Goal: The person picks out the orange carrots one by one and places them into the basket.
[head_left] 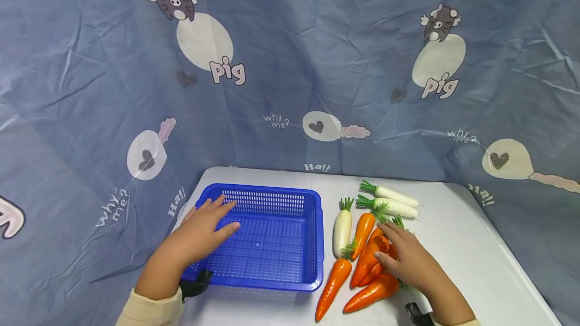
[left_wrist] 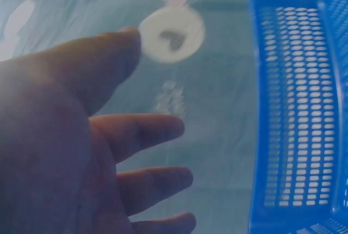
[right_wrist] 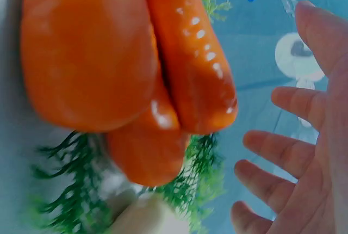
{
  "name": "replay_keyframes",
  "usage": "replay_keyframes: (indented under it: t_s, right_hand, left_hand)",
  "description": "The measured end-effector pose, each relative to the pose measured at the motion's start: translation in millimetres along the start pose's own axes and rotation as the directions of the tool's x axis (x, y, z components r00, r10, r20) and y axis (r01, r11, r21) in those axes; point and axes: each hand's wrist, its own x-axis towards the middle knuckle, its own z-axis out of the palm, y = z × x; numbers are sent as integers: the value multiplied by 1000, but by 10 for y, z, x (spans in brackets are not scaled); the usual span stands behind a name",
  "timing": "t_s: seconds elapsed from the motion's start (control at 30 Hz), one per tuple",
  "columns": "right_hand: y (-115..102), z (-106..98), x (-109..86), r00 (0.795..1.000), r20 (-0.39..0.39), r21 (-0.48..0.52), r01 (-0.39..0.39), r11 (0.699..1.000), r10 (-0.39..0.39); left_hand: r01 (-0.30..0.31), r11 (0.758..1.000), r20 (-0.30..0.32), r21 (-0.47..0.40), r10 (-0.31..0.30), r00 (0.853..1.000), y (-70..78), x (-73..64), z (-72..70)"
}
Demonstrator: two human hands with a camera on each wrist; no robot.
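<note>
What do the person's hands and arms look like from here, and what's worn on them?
The left hand and right hand are bare. The left sleeve is pale cream; a sliver of matching right sleeve shows at the frame's edge. Black wrist gear shows at both wrists, its details too small to tell.

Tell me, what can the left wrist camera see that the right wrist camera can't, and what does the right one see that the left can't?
Only the left wrist view shows the left hand, and the blue basket's wall full of little holes.

Only the right wrist view shows the right hand, shiny orange carrots and feathery green leaves.

Both show some of the blue basket, though just a bit at the top in the right one, and the cloth with a heart print.
</note>
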Motion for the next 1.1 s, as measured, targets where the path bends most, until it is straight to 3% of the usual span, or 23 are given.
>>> replay_keyframes:
  t_s: [0.13, 0.23, 0.4, 0.57, 0.63, 0.77, 0.83, 0.9, 1.0, 1.1]
  right_hand:
    - [69, 29, -118, 999, -24, 46, -34, 998, 35]
    - [135, 61, -218, 997, -56, 73, -45, 996, 49]
    - [207, 132, -372, 993, -93, 112, -68, 991, 79]
    - [224, 214, -445, 987, -120, 125, -88, 988, 103]
    - [215, 239, -468, 985, -118, 124, -114, 986, 129]
    - [195, 275, -511, 977, -125, 124, -155, 980, 171]
    - [186, 284, -528, 974, -137, 133, -165, 977, 183]
    - [177, 290, -544, 970, -144, 142, -177, 974, 197]
    - [158, 292, -562, 965, -134, 153, -204, 967, 225]
    - [126, 322, -581, 963, -143, 158, -205, 966, 228]
  left_hand:
    - [56, 995, -60, -84, -62, 996, -117, -140, 34]
    - [103, 983, -129, -153, -123, 984, -216, -258, 95]
    - [174, 951, -220, -255, -232, 947, -410, -417, 222]
    - [240, 911, -254, -335, -333, 908, -640, -436, 319]
    - [277, 873, -229, -402, -388, 893, -719, -421, 352]
    - [339, 729, -125, -594, -501, 857, -827, -418, 410]
    - [343, 667, -85, -661, -521, 850, -864, -427, 436]
    - [323, 635, -66, -702, -509, 858, -897, -439, 462]
    - [280, 606, -38, -745, -456, 889, -935, -459, 497]
    - [286, 568, 22, -772, -426, 904, -964, -475, 542]
